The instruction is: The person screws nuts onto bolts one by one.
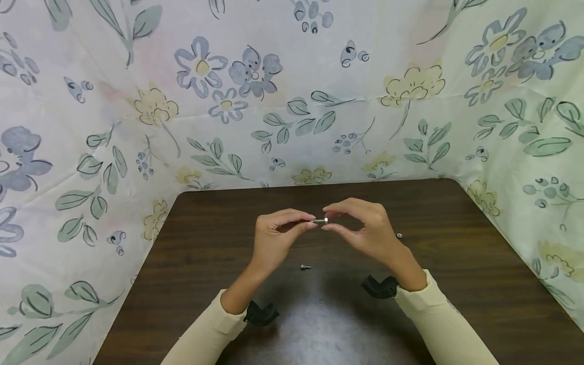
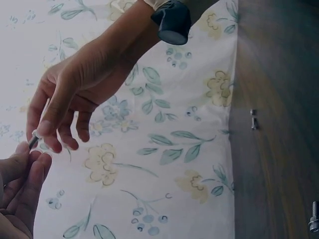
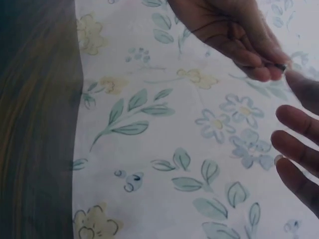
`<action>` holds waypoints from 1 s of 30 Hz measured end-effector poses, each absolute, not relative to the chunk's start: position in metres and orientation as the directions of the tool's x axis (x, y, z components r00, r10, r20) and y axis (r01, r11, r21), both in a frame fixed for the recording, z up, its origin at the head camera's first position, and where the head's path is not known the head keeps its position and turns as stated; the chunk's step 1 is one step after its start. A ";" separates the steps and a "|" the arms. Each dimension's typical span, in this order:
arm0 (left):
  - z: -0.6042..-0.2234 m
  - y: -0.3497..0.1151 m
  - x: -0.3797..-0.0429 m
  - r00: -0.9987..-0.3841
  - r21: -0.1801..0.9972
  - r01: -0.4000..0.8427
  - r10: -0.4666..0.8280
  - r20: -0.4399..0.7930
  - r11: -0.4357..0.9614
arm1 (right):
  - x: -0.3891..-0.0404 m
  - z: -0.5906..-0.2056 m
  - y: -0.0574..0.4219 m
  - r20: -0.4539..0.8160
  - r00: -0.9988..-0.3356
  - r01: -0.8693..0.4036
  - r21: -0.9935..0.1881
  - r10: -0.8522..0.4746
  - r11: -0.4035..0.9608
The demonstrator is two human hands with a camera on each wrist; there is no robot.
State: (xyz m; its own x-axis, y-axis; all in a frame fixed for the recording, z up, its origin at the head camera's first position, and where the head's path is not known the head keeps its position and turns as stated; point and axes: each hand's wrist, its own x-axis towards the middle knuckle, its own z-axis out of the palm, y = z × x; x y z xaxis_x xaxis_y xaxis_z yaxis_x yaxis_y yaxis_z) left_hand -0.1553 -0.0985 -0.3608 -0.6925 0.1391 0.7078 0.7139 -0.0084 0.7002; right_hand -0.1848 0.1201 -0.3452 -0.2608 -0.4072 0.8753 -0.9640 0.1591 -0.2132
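Above the table, my left hand pinches a small metal bolt between thumb and fingertips. The bolt lies roughly level, its wider bright end pointing right; whether that end is a head or a nut I cannot tell. My right hand is at this end, forefinger above and thumb below, with a gap visible at the forefinger in the head view. In the left wrist view the right thumb is close against the bolt's end. The right wrist view shows the other right fingers spread apart.
On the dark wooden table a short bolt lies below the hands. A small nut-like ring lies right of the right wrist. Flower-patterned cloth stands behind and beside the table. Each wrist carries a black camera mount.
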 end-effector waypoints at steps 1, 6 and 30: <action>-0.361 -0.098 -0.156 -0.694 0.701 0.713 0.139 0.707 -0.010 | -0.185 -0.344 0.120 0.875 -0.251 -0.967 -0.205 -0.413 0.152; -0.360 -0.098 -0.156 -0.696 0.704 0.710 0.140 0.704 -0.013 | -0.184 -0.342 0.120 0.879 -0.217 -0.975 -0.176 -0.425 0.133; -0.361 -0.099 -0.154 -0.696 0.706 0.707 0.141 0.704 -0.033 | -0.183 -0.350 0.114 0.871 -0.268 -0.959 -0.202 -0.410 0.197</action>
